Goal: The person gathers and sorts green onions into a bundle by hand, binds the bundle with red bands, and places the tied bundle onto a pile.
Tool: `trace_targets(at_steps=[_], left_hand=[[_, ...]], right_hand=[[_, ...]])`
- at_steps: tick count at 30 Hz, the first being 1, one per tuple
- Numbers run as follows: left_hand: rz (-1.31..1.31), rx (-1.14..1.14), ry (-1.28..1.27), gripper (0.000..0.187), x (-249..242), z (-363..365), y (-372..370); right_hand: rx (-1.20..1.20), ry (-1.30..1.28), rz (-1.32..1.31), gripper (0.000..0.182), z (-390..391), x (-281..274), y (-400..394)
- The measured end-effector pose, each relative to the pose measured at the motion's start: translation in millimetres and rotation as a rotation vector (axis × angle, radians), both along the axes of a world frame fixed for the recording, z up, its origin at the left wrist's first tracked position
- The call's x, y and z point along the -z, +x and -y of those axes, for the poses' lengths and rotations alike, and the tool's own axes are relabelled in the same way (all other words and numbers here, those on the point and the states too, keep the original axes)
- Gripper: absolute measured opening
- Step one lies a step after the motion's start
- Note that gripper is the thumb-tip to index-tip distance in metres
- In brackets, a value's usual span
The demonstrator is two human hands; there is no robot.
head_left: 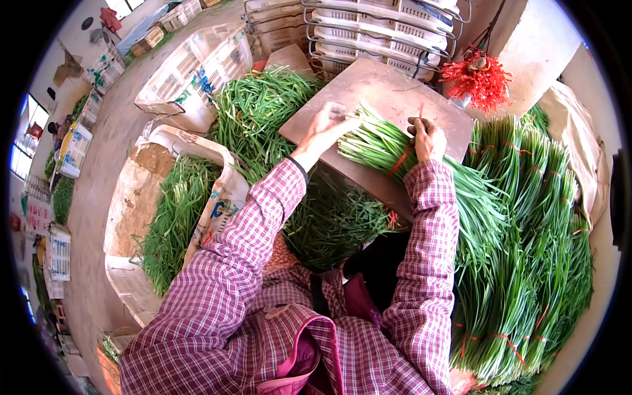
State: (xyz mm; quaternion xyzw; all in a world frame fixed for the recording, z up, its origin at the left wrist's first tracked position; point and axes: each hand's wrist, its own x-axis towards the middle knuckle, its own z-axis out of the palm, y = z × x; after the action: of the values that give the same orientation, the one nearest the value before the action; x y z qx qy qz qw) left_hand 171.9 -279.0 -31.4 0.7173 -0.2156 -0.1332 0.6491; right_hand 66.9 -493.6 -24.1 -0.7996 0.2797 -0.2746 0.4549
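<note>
A bundle of garlic chives (375, 141) lies across the brown board (368, 82), pale cut ends toward the upper left and green leaves hanging off the right edge. One red tie (402, 160) runs round its stems. My left hand (327, 126) is at the pale ends, fingers drawn together; what they hold, if anything, I cannot make out. Above the bundle, my right hand (428, 137) pinches a thin red tie strip (422, 110), which sticks up from the fingertips.
Tied chive bundles (520, 263) are stacked at right. Loose chives (263, 108) lie left of the board, more in a white crate (118, 217). Red ties (476, 78) hang by the wall. Stacked white crates (382, 33) stand behind the board. Leaves (336, 217) lie below it.
</note>
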Motion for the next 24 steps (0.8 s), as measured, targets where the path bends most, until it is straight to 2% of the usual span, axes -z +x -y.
trace_targets(at_steps=[1,4,5,7,10,15,18,21,24], left_hand=[[0.104,0.068,0.051,0.053,0.8,7.7,-1.4],[0.846,-0.230,0.127,0.036,-12.6,18.8,-13.7],[0.847,-0.226,0.125,0.036,-18.3,19.1,-18.5],[1.113,0.001,0.226,0.025,-25.0,17.7,-24.3],[1.152,0.040,0.308,0.015,-28.3,20.1,-23.4],[1.265,0.092,0.220,0.012,-26.7,20.0,-15.6],[1.194,0.102,0.168,0.012,-28.5,12.6,-12.7],[0.960,0.061,0.244,0.010,-16.1,5.3,-8.2],[0.862,0.027,0.202,0.013,-0.7,2.0,-3.9]], right_hand=[[0.002,-0.001,0.006,0.030,0.7,-0.2,-0.6],[0.004,0.026,-0.024,0.030,-2.2,-5.9,-4.0],[0.000,0.031,-0.016,0.030,-3.2,-7.3,-4.8],[-0.005,0.005,-0.006,0.030,1.9,1.0,-0.7],[-0.020,-0.044,-0.002,0.029,-1.5,-6.5,-1.6],[-0.018,0.019,-0.008,0.025,-8.1,-17.2,-8.2],[-0.073,0.162,0.024,0.024,-5.0,-12.8,-7.2],[-0.167,0.337,0.073,0.025,-3.9,-9.6,-6.2],[-0.192,0.433,0.116,0.026,-3.8,-4.0,-1.9]])
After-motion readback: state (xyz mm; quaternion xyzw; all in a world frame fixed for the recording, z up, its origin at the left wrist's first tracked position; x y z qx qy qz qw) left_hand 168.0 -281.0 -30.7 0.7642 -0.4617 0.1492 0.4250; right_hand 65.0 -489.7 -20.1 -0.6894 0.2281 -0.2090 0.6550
